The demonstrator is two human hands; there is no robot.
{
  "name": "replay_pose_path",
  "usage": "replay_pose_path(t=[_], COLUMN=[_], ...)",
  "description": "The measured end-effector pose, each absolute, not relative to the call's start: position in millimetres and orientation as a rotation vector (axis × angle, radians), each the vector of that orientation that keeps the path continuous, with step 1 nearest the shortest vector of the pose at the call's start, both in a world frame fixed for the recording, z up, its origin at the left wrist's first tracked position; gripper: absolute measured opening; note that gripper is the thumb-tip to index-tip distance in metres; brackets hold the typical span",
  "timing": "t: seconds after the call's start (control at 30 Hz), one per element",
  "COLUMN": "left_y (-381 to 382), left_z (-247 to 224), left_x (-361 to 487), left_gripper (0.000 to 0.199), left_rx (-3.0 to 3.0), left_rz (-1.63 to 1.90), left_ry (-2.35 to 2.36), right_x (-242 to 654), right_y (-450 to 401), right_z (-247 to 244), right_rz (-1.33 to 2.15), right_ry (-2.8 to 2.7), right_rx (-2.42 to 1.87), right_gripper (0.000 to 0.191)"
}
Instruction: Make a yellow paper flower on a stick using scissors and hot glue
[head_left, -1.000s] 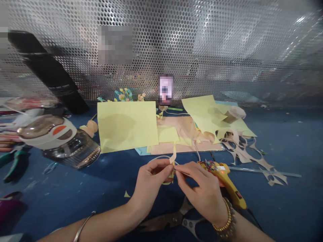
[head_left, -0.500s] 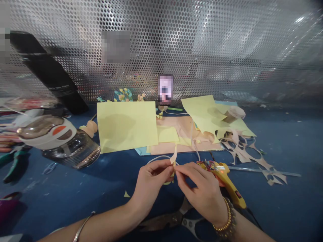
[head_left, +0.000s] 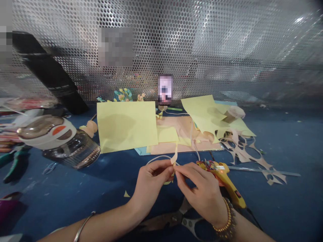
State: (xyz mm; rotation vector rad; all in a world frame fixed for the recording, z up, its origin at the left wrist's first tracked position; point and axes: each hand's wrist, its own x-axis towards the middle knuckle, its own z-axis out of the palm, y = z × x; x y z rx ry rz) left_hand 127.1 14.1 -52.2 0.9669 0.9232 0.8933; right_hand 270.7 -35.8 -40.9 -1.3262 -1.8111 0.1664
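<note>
Between my two hands is a narrow pale yellow paper strip (head_left: 175, 154), its upper end curling above my fingertips. My left hand (head_left: 152, 181) pinches it between thumb and forefinger. From the other side my right hand (head_left: 198, 188) is closed on it too, fingertips meeting those of the left. The part of the strip inside my fingers is mostly hidden. Close to my right hand lies a yellow hot glue gun (head_left: 230, 185) with a clear glue stick (head_left: 264, 171) at its back. Large scissors (head_left: 174, 218) lie on the table below my hands.
Yellow paper sheets (head_left: 126, 126) lie ahead, beside pink sheets (head_left: 174, 148). Cut-out paper scraps (head_left: 244, 151) are to the right. At left stand a glass jar (head_left: 70, 148) with a white lid and a dark upright case (head_left: 50, 74). A phone (head_left: 165, 89) leans against the perforated metal panel (head_left: 227, 50).
Almost nothing differs. Both hands stay in the same spot with the strip between their fingertips, and its upper end has shifted very slightly.
</note>
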Motion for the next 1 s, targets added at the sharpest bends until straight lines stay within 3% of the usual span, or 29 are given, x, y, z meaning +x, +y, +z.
replay_pose_path(t=[1.0], left_y=[14.3], left_z=[-50.5], left_x=[127.1], left_gripper=[0.015], left_rx=[1.006], left_rz=[0.905], left_ry=[0.917], right_x=[270.5], right_y=[-37.1], right_z=[-38.2], right_rz=[0.229], right_ry=[-1.777], right_rx=[-1.331], right_gripper=[0.018])
